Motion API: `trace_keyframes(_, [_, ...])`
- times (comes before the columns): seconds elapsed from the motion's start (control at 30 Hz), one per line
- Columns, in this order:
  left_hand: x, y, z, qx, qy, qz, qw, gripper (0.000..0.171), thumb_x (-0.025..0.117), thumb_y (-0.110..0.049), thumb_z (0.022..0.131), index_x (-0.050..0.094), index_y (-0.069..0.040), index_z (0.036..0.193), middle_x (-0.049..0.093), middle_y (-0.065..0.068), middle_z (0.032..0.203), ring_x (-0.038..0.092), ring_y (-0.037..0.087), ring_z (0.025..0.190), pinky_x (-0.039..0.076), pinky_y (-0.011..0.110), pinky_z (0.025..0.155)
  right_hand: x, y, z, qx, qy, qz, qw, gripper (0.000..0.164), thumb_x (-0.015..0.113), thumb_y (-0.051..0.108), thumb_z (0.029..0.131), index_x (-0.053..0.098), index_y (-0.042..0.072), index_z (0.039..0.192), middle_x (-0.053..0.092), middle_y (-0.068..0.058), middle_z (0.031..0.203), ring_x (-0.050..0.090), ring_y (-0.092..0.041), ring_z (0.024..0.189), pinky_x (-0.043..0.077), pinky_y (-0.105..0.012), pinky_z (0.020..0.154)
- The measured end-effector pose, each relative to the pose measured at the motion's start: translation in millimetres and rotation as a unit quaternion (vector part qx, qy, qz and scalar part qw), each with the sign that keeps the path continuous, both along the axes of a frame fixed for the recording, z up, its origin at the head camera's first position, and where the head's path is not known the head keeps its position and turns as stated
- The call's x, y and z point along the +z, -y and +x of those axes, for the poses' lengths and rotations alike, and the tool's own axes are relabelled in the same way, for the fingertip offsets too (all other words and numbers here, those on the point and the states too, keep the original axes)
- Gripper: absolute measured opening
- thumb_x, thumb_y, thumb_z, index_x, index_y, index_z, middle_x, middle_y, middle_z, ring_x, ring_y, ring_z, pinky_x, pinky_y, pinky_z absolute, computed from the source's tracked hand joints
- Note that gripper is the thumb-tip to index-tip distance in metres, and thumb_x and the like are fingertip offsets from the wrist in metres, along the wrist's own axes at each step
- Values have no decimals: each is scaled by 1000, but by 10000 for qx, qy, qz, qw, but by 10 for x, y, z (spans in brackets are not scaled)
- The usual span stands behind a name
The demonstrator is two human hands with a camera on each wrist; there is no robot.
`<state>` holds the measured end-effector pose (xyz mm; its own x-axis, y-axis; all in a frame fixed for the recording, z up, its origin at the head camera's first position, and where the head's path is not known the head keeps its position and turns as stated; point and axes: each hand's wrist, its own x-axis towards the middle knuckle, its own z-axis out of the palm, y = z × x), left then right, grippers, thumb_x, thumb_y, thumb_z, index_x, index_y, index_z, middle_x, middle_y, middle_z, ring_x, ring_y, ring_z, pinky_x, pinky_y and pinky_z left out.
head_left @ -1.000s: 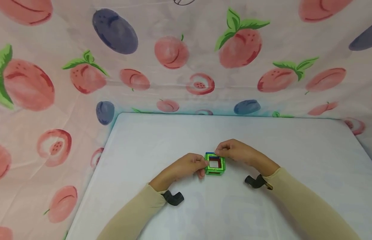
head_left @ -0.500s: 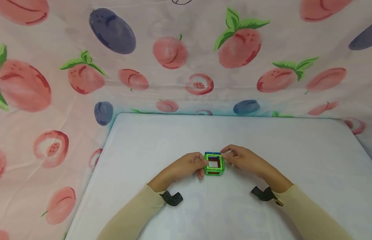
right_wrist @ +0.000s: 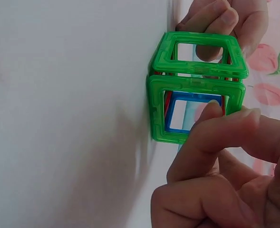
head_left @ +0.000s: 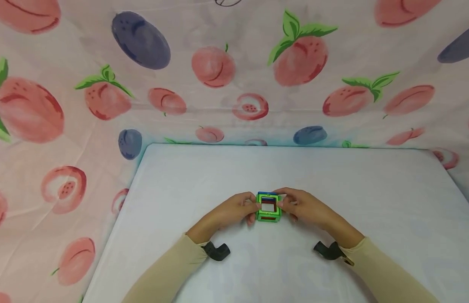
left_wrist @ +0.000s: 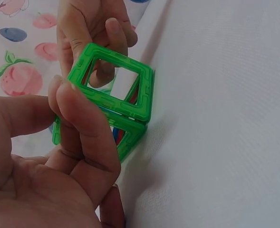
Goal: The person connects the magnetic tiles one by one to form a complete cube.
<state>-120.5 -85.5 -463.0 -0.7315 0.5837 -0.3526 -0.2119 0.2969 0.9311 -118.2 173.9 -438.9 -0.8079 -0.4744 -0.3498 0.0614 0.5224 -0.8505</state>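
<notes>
A small cube of magnetic tiles (head_left: 268, 213) sits on the table, built of square open frames. Green frames form its top and the sides nearest each wrist camera; a blue tile (right_wrist: 201, 97) and red edges show through the openings. My left hand (head_left: 234, 209) pinches the cube's left side, thumb at the upper edge and fingers against the side. On the opposite side my right hand (head_left: 304, 206) holds the cube, its thumb at the right edge and index finger reaching along the back corner. In the left wrist view, fingers cover part of the green frames (left_wrist: 140, 107).
The white tabletop (head_left: 204, 168) spreads around the cube on all sides. A fruit-print cloth (head_left: 219, 101) hangs behind the table and along its left edge. Black curved pieces (head_left: 217, 251) are fixed at both sleeve cuffs.
My right hand left the cube's back edge, drew slightly right, then came back to grip its right side. The left hand kept its hold; the cube stayed nearly in place.
</notes>
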Motion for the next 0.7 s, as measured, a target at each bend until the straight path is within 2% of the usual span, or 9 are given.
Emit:
trace_keyframes(0.13, [10,-15,-13,-22,-12,38,10000,19,57,-23,105,56,-5,109,61,1,71,59,13,68,47,27,73,-9,-22,-30,50,-16,86,9999,50,61,27,104,51,8,149,63,-13,91,53,-20,60,45,-31,61])
trace_keyframes(0.37, [-1,-26,2,-23,-9,-13,10000,18,57,-22,105,57,-5,108,62,1,71,60,13,67,47,26,72,-5,-32,-14,210,-82,363,9991,52,60,29,104,50,11,151,54,-4,69,50,-19,57,38,-27,56])
trace_keyframes(0.53, [-24,-34,35,-31,-76,-111,9999,18,57,-24,105,57,-6,108,62,1,69,59,13,66,46,27,71,10,-30,12,269,-24,292,9992,52,59,29,105,49,10,152,57,-8,75,49,-19,58,38,-27,55])
trace_keyframes(0.7, [-24,-32,37,11,-198,-185,9996,20,58,-28,104,59,-8,105,63,1,69,61,14,67,46,29,73,14,-43,3,267,-276,376,9986,54,60,30,104,48,9,152,61,-11,87,48,-17,58,39,-27,55])
